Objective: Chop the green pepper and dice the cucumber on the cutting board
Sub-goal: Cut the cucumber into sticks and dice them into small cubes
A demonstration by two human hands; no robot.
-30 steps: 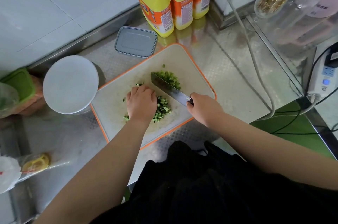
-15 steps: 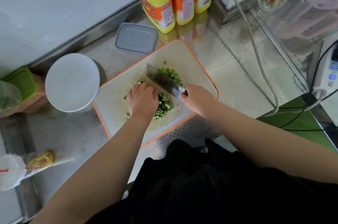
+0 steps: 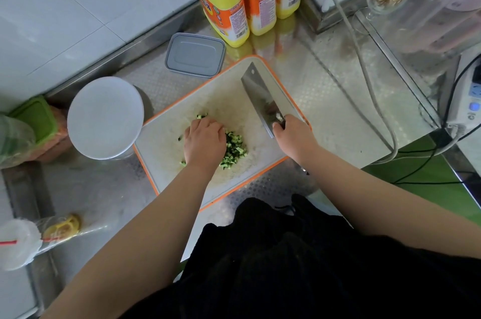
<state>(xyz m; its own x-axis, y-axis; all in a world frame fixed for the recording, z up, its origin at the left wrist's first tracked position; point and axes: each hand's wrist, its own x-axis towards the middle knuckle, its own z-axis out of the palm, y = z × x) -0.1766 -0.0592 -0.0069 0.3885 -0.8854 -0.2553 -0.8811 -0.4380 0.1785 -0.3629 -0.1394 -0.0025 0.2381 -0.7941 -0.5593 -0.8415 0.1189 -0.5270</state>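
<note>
While left hand (image 3: 204, 142) rests curled over green dice (image 3: 233, 150) on board (image 3: 166, 160), right hand (image 3: 292, 135) grips cleaver (image 3: 261, 102), blade off to right of pile.

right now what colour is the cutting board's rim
Orange, around the white cutting board; the head view shows it.

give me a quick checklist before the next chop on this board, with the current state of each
1. Right hand grips the cleaver: ok.
2. Blade clear of left hand: ok, it sits off to the right.
3. Left fingertips tucked: cannot tell, knuckles hide them.
4. Green dice gathered: ok, a few strays.
5. Cutting board fully on the counter: ok.
</note>
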